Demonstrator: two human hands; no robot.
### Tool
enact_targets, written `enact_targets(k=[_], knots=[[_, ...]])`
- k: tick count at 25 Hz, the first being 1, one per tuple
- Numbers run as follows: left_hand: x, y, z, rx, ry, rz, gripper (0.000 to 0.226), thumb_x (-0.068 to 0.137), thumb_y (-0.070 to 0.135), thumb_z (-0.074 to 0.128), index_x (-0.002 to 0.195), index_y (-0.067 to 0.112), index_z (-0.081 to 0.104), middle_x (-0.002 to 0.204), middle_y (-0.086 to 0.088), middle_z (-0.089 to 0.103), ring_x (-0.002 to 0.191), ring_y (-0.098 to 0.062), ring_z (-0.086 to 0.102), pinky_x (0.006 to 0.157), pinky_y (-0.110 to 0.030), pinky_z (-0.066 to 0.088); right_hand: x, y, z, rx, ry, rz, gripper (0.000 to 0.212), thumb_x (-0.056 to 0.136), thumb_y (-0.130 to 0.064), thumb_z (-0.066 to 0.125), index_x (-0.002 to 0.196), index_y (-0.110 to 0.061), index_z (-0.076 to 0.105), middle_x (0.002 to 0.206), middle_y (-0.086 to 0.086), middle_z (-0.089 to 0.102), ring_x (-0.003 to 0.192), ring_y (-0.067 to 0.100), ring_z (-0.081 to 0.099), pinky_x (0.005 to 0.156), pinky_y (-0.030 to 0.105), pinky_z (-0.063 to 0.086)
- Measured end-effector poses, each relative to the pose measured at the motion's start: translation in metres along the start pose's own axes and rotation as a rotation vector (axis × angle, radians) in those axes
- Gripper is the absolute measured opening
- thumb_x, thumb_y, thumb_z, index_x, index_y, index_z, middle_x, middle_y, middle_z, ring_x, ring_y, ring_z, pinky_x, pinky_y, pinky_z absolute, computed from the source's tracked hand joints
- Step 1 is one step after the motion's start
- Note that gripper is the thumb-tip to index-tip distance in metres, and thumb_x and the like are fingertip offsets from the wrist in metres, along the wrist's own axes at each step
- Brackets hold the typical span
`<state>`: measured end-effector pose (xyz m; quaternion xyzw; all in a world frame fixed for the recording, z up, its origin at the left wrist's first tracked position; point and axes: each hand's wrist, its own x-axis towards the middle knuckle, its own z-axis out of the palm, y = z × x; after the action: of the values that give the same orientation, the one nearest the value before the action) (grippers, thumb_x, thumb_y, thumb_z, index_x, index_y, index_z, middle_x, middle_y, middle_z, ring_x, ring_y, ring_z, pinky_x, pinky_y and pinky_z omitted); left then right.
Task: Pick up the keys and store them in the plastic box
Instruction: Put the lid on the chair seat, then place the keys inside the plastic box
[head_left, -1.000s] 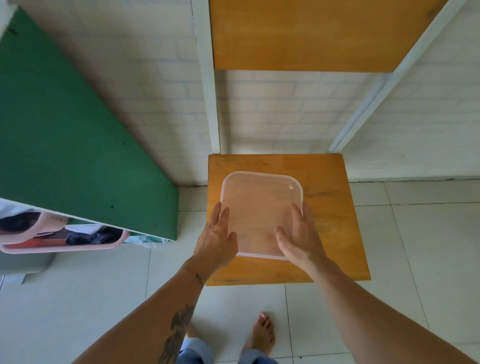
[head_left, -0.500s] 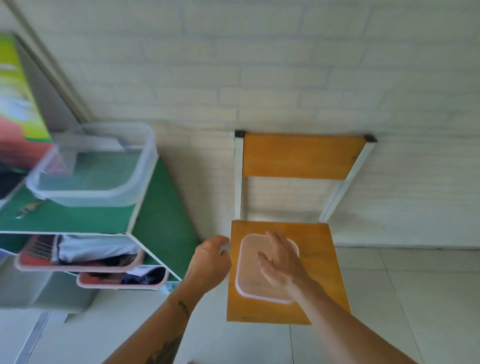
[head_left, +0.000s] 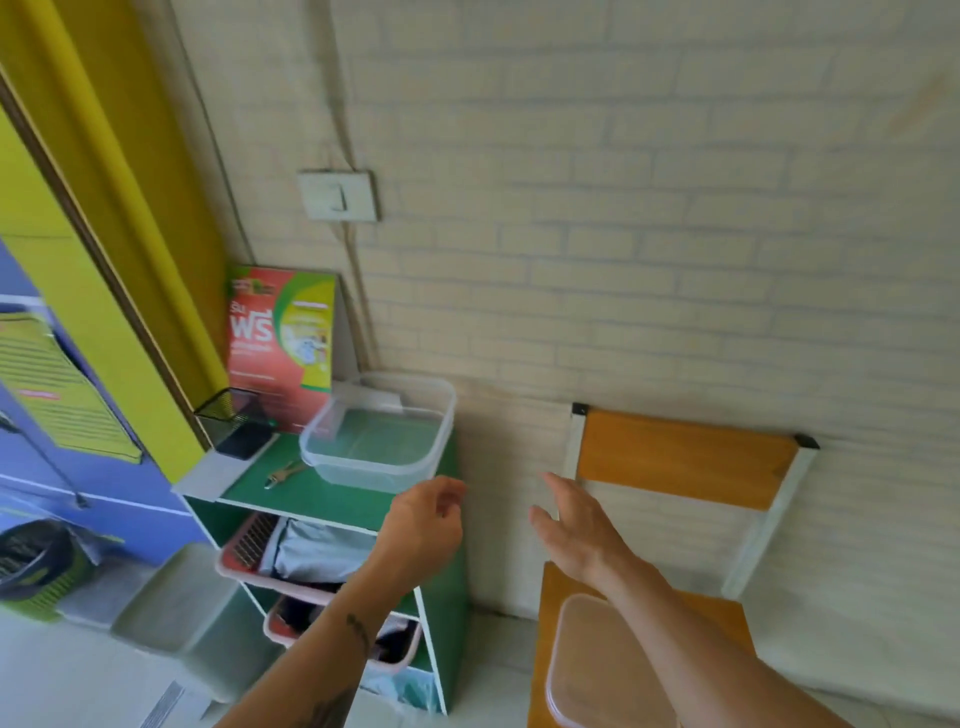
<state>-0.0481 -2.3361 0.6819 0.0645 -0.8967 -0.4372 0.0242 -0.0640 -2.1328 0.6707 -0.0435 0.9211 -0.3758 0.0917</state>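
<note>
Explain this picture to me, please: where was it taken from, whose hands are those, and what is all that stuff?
No machine here: a person wears a wide-angle camera on the head, looking forward and down. The left hand and right hand are theirs, both empty, fingers loose, held in the air.

On the green shelf top stands a clear plastic box, open. Beside it, on its left, lie the keys, small and blurred. Behind stand a red-and-green printed box and a black mesh holder.

At lower right is a wooden chair; the box's lid rests on its seat.
</note>
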Motion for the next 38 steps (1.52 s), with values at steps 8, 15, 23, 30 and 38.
enact_targets(k=[8,15,23,30,38], knots=[[0.067,-0.059,-0.094,-0.057,0.025,0.064,0.033,0.088,0.004,0.048,0.104,0.022,0.07,0.099,0.004,0.073,0.08,-0.009,0.066,0.064,-0.017,0.05,0.053,-0.088,0.059,0.036,0.054,0.052,0.063,0.1,-0.038,0.043,0.156,-0.02,0.021,0.164,0.003,0.02,0.15,0.021,0.02,0.121,0.038,0.02],[0.136,-0.125,-0.167,-0.063,0.163,0.178,0.034,0.084,-0.003,0.05,0.104,0.015,0.071,0.097,-0.001,0.072,0.089,-0.019,0.067,0.088,-0.033,0.054,0.103,-0.148,0.113,0.02,0.147,0.118,0.058,0.102,-0.03,0.041,0.155,-0.017,0.021,0.158,0.0,0.03,0.147,0.021,0.026,0.115,0.032,0.022],[0.176,-0.219,-0.169,0.256,0.112,0.16,0.044,0.079,0.0,0.052,0.122,0.006,0.061,0.117,-0.012,0.061,0.104,-0.033,0.056,0.091,-0.047,0.049,0.148,-0.159,0.147,-0.17,0.247,0.273,0.061,0.102,-0.028,0.037,0.155,-0.016,0.01,0.164,0.009,0.01,0.149,0.027,0.019,0.119,0.045,0.026],[0.193,-0.243,-0.158,0.463,-0.091,0.208,0.048,0.082,0.026,0.06,0.128,0.012,0.056,0.116,-0.006,0.059,0.103,-0.026,0.053,0.094,-0.041,0.048,0.172,-0.156,0.169,-0.34,0.303,0.309,0.065,0.103,-0.028,0.034,0.156,-0.007,0.002,0.165,0.015,-0.003,0.152,0.029,0.002,0.123,0.04,0.012],[0.203,-0.25,-0.156,0.485,-0.089,0.243,0.032,0.078,0.002,0.056,0.106,0.012,0.068,0.102,-0.006,0.06,0.091,-0.026,0.054,0.077,-0.035,0.05,0.176,-0.158,0.178,-0.466,0.33,0.34,0.068,0.102,-0.032,0.036,0.156,-0.006,0.004,0.165,0.018,-0.003,0.152,0.032,0.002,0.123,0.04,0.008]])
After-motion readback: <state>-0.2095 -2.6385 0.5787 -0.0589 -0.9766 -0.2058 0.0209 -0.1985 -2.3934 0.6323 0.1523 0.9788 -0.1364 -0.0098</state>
